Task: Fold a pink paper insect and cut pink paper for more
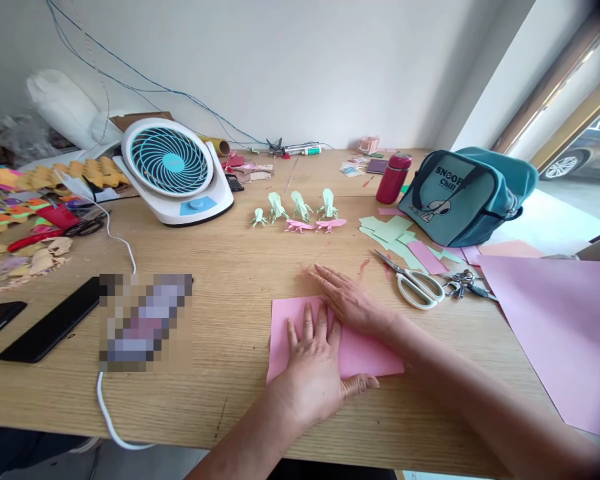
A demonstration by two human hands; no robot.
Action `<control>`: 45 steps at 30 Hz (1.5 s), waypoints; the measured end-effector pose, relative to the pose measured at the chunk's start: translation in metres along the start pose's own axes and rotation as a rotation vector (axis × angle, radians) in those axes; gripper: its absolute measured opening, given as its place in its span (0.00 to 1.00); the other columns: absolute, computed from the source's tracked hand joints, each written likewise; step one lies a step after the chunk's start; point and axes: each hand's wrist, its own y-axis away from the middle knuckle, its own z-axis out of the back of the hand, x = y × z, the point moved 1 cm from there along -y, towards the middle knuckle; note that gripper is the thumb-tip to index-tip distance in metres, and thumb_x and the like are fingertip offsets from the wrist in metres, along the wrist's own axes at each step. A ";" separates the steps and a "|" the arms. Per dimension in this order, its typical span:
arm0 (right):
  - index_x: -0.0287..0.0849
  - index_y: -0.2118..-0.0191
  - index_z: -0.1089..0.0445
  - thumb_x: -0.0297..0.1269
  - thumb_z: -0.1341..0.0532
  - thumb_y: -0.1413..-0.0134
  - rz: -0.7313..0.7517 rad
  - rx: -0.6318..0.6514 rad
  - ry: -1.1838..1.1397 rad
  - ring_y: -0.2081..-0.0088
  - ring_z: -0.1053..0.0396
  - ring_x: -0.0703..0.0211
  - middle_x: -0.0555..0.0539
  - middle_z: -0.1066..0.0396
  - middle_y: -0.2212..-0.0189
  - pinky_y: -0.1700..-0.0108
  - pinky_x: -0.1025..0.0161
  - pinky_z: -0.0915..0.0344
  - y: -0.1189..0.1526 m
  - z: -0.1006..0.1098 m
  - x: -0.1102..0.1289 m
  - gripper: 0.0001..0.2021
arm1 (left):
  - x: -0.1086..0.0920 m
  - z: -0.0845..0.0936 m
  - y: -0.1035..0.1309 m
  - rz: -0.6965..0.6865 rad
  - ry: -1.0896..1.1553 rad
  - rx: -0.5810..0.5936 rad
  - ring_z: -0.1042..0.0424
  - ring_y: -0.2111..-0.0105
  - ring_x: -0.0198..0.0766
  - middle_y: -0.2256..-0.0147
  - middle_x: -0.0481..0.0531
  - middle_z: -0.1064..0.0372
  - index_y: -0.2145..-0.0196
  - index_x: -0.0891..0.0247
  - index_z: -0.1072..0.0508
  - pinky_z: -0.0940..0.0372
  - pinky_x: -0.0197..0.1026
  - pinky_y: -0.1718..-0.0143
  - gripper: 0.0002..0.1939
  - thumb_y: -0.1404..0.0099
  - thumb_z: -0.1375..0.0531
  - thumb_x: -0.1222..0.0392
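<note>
A sheet of pink paper [373, 357] lies flat on the wooden table in front of me, partly covered by both hands. My left hand [314, 370] rests palm down on it, fingers spread and thumb out to the right. Just behind, my right hand [353, 301] lies flat across the sheet's far edge, its fingers stretched out to the left. Neither hand grips anything. To the right are scissors [420, 288] with white handles, blades pointing away to the left. Farther back stand several folded green paper figures [300, 207], with pink folded paper figures [330, 225] in front.
A fan [173, 163] stands at the back left. Keys [463, 285], green paper scraps [393, 229], a red flask [394, 179] and a teal bag [460, 197] are on the right, beside a large pink sheet [565, 327]. A black case-like object [55, 320] lies left.
</note>
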 end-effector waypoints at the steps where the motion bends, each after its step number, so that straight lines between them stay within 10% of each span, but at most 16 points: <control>1: 0.35 0.32 0.52 0.32 0.52 0.33 0.012 0.001 0.003 0.31 0.53 0.48 0.33 0.50 0.32 0.34 0.45 0.48 0.001 -0.005 -0.004 0.26 | 0.000 0.003 0.001 -0.004 0.009 0.015 0.75 0.33 0.68 0.30 0.65 0.77 0.30 0.69 0.61 0.64 0.75 0.39 0.52 0.38 0.56 0.27; 7: 0.35 0.31 0.54 0.36 0.52 0.32 0.029 0.016 0.062 0.31 0.56 0.48 0.34 0.53 0.31 0.32 0.45 0.53 0.009 -0.014 -0.016 0.28 | 0.005 0.025 0.005 -0.050 0.048 0.056 0.70 0.32 0.67 0.30 0.68 0.69 0.32 0.70 0.51 0.54 0.72 0.39 0.46 0.34 0.55 0.31; 15: 0.37 0.30 0.56 0.36 0.53 0.31 0.041 0.010 0.117 0.30 0.59 0.49 0.38 0.56 0.31 0.31 0.47 0.54 0.009 -0.018 -0.016 0.27 | 0.049 0.025 -0.021 -0.375 -0.140 -0.197 0.40 0.38 0.47 0.40 0.59 0.35 0.43 0.65 0.31 0.42 0.50 0.39 0.19 0.28 0.51 0.66; 26: 0.40 0.29 0.63 0.44 0.54 0.30 0.096 0.059 0.138 0.29 0.68 0.48 0.39 0.65 0.29 0.31 0.43 0.60 0.012 -0.012 -0.011 0.31 | 0.092 0.007 -0.013 -0.477 -0.145 -0.165 0.64 0.30 0.42 0.30 0.54 0.63 0.31 0.58 0.57 0.60 0.48 0.32 0.30 0.26 0.52 0.56; 45: 0.41 0.29 0.72 0.47 0.52 0.32 0.239 0.354 -0.128 0.29 0.73 0.50 0.44 0.76 0.29 0.30 0.46 0.69 0.064 0.015 0.023 0.36 | 0.089 0.005 -0.012 -0.385 -0.225 -0.065 0.69 0.30 0.43 0.30 0.59 0.68 0.32 0.70 0.53 0.66 0.46 0.32 0.32 0.26 0.55 0.50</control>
